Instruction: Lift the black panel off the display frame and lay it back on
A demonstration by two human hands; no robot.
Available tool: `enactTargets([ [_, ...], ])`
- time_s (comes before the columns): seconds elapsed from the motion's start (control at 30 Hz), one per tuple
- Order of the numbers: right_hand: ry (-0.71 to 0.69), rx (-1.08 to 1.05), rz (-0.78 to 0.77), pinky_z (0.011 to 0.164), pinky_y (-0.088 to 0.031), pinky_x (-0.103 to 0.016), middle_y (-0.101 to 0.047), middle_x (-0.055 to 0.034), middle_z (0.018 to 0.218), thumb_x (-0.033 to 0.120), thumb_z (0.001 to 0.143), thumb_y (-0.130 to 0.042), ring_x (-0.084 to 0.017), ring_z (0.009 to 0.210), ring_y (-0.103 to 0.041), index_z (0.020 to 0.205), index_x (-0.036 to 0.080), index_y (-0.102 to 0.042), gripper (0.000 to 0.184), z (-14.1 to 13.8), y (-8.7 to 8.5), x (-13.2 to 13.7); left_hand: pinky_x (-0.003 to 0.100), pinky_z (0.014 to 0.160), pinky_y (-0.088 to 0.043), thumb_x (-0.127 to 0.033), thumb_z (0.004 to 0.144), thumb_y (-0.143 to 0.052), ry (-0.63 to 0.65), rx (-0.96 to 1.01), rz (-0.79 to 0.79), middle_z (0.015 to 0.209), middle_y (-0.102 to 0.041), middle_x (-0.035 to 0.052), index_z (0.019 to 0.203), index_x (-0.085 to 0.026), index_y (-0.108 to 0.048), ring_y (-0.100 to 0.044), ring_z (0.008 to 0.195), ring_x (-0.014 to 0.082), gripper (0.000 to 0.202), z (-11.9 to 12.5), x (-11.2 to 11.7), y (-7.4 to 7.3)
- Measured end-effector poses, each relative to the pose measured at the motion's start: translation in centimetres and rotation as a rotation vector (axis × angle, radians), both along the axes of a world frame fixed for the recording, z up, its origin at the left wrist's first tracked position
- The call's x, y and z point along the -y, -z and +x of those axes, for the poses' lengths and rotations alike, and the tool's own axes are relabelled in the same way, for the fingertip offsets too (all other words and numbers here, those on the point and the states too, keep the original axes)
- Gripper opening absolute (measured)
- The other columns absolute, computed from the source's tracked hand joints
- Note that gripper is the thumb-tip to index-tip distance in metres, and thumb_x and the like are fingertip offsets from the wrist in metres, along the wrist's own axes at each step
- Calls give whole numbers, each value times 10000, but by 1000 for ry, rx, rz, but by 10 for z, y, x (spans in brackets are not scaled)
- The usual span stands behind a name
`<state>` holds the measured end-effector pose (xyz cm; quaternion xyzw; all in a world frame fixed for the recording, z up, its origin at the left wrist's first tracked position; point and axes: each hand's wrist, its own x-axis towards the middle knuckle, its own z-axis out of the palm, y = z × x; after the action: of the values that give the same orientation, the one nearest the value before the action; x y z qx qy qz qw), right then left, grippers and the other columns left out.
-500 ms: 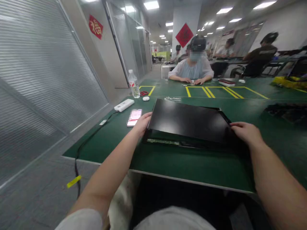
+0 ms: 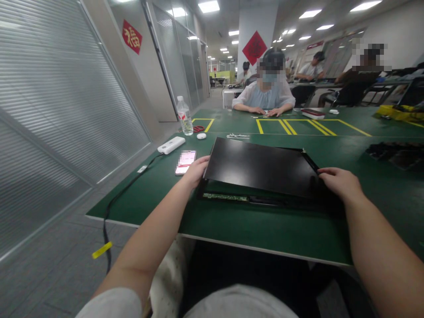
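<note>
A glossy black display panel [image 2: 255, 165] lies tilted over a thin black frame [image 2: 281, 202], its left part raised off the frame. Along the near side of the frame a green circuit board strip [image 2: 227, 197] shows. My left hand [image 2: 198, 171] grips the panel's left edge, thumb and fingers closed; the fingertips are partly hidden. At the right edge, my right hand [image 2: 341, 182] pinches the panel between thumb and fingers. Whether the right fingers also touch the frame, I cannot tell.
Left of the panel lie a phone [image 2: 186, 162], a white power strip [image 2: 171, 145] with a cable, and a small white case [image 2: 201, 136]. Behind stand a water bottle [image 2: 184, 115] and red-handled scissors [image 2: 198, 129]. Small white parts [image 2: 237, 136] lie beyond the panel. A person [image 2: 269, 90] sits opposite.
</note>
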<state>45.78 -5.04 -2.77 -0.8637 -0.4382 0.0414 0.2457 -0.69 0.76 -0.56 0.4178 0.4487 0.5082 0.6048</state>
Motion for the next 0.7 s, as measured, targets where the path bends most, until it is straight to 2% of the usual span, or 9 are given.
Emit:
enactTargets([
  [0.17, 2, -4, 15, 674, -491, -355, -770, -66, 916, 339, 669, -626, -251, 778, -661, 922, 271, -821, 326, 0, 0, 0, 329, 801, -601, -164, 642, -848, -32, -6, 60, 899, -805, 77, 1002, -149, -815, -754, 875, 248, 362, 1, 3, -3],
  [0.33, -7, -18, 29, 653, -479, -349, -771, -63, 898, 346, 657, -618, -243, 760, -653, 889, 273, -821, 317, 0, 1, 0, 360, 887, -575, -217, 707, -754, 91, 145, 142, 991, -810, 78, 1107, -142, -795, -746, 976, 278, 409, 6, 7, -10],
  [0.4, -9, -28, 37, 649, -477, -344, -774, -63, 903, 345, 654, -617, -239, 762, -654, 885, 271, -820, 316, 0, 1, 0, 367, 896, -565, -269, 737, -720, 138, 195, 189, 1040, -806, 82, 1152, -139, -781, -738, 1016, 293, 439, 7, 9, -12],
  [0.5, -4, -39, 50, 651, -474, -342, -777, -59, 904, 353, 644, -627, -235, 758, -654, 884, 274, -816, 316, -1, 2, 1, 357, 886, -552, -273, 697, -740, 188, 183, 258, 1107, -794, 86, 1173, -140, -769, -719, 1066, 309, 495, 6, 12, -14],
  [0.7, -4, -99, 65, 704, -492, -350, -776, -64, 908, 358, 650, -642, -239, 788, -662, 889, 268, -808, 305, -2, 1, 1, 342, 843, -540, -241, 633, -758, 185, 141, 293, 1155, -777, 104, 1223, -136, -739, -706, 1081, 319, 600, 4, 18, -14],
])
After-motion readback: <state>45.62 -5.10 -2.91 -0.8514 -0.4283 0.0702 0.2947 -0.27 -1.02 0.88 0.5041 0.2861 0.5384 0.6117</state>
